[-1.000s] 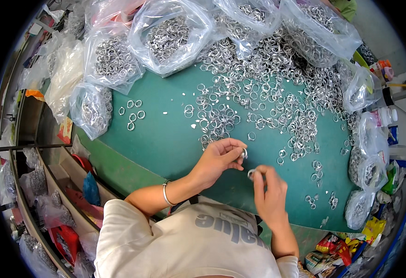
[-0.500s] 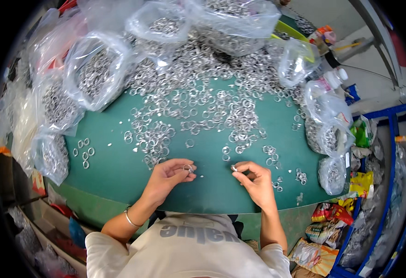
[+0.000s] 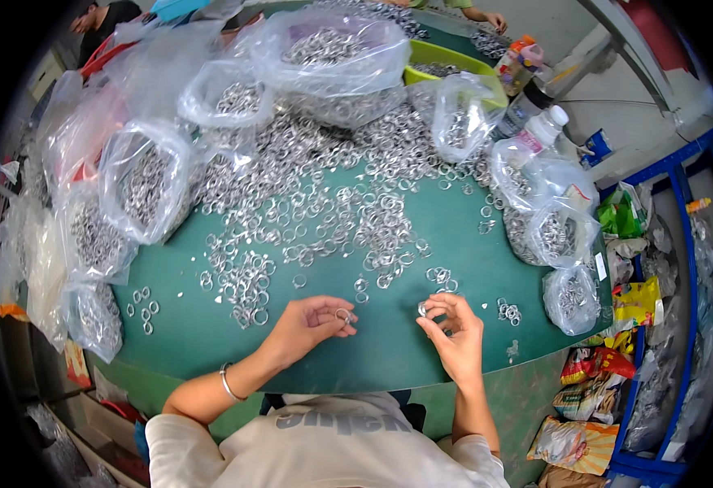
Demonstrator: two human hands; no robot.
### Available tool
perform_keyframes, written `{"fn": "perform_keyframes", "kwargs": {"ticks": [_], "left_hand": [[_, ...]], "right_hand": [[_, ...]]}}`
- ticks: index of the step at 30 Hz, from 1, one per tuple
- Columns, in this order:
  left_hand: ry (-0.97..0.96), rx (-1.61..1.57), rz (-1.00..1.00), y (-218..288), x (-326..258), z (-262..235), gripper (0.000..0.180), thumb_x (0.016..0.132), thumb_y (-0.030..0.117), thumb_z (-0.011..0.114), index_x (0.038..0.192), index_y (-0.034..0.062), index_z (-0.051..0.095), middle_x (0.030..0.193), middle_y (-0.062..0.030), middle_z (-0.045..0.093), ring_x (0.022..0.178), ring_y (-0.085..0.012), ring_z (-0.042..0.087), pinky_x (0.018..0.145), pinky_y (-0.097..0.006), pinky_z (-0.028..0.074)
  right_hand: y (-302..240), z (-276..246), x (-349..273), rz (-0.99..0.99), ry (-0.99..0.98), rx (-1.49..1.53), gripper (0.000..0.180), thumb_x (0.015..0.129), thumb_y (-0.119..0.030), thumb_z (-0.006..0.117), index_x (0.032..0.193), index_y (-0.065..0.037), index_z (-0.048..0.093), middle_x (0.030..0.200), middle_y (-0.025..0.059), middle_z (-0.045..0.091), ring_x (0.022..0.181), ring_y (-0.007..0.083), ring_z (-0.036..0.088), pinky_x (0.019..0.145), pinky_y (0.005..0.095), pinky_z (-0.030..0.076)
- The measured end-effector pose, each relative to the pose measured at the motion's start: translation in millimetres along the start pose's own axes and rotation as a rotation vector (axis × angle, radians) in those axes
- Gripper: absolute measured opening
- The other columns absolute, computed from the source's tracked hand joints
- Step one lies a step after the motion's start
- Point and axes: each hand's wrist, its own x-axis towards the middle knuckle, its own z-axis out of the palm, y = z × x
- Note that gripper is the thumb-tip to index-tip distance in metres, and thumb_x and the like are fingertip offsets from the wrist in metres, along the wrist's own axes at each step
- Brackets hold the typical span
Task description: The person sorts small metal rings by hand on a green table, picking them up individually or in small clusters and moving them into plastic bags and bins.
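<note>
My left hand (image 3: 303,329), with a bangle on its wrist, pinches a silver ring (image 3: 342,315) between thumb and fingers. To its right, my right hand (image 3: 459,333) grips another small silver ring (image 3: 423,310) at its thumb and index fingertips. Both hands are above the near part of the green table (image 3: 372,350), a short gap between them. Just beyond them lies a loose pile of silver rings (image 3: 383,236). A second cluster of rings (image 3: 246,285) lies beyond my left hand, and a small group of rings (image 3: 508,311) sits right of my right hand.
Clear plastic bags full of rings (image 3: 145,183) line the left and far edges, with more bags (image 3: 556,232) at the right. A yellow-green basin (image 3: 450,61) and bottles (image 3: 545,126) stand at the far right. Beyond the table, other people's arms (image 3: 478,15) show. A blue rack (image 3: 682,203) stands right.
The view has tilted up, bringing in more of the far side. Both hands keep their rings; the right hand has turned slightly, and its ring now shows its opening.
</note>
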Motion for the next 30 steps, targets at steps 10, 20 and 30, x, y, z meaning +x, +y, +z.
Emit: {"fn": "perform_keyframes", "kwargs": {"ticks": [10,20,30], "left_hand": [[0.087,-0.012,-0.012,-7.0,-9.5,-4.2,0.029,0.092,0.000,0.052,0.120,-0.0078,0.052,0.116,-0.0182,0.060,0.104,-0.0245,0.062,0.090,-0.031,0.051],[0.060,-0.156,-0.061,12.6,31.9,11.7,0.038,0.093,0.007,0.054,0.127,-0.0078,0.046,0.120,-0.0187,0.058,0.115,-0.0250,0.056,0.098,-0.034,0.047],[-0.130,0.011,0.193,93.3,204.4,155.3,0.057,0.090,-0.002,0.044,0.143,0.0027,0.025,0.145,-0.0212,0.029,0.130,-0.0307,0.040,0.103,-0.036,0.040]], "right_hand": [[-4.0,-12.4,22.3,-0.093,0.011,-0.087,0.036,0.073,0.010,0.068,0.107,0.000,0.062,0.097,0.0088,0.061,0.075,0.0103,0.058,0.055,0.0206,0.048],[-0.9,-2.9,10.4,-0.155,-0.179,-0.186,0.031,0.072,0.007,0.070,0.102,-0.001,0.064,0.096,0.0080,0.061,0.073,0.0130,0.058,0.056,0.0241,0.047],[-0.2,-12.3,-9.5,-0.101,-0.220,-0.252,0.029,0.075,0.001,0.071,0.103,-0.001,0.064,0.095,0.0086,0.063,0.074,0.0152,0.059,0.061,0.0258,0.047]]}}
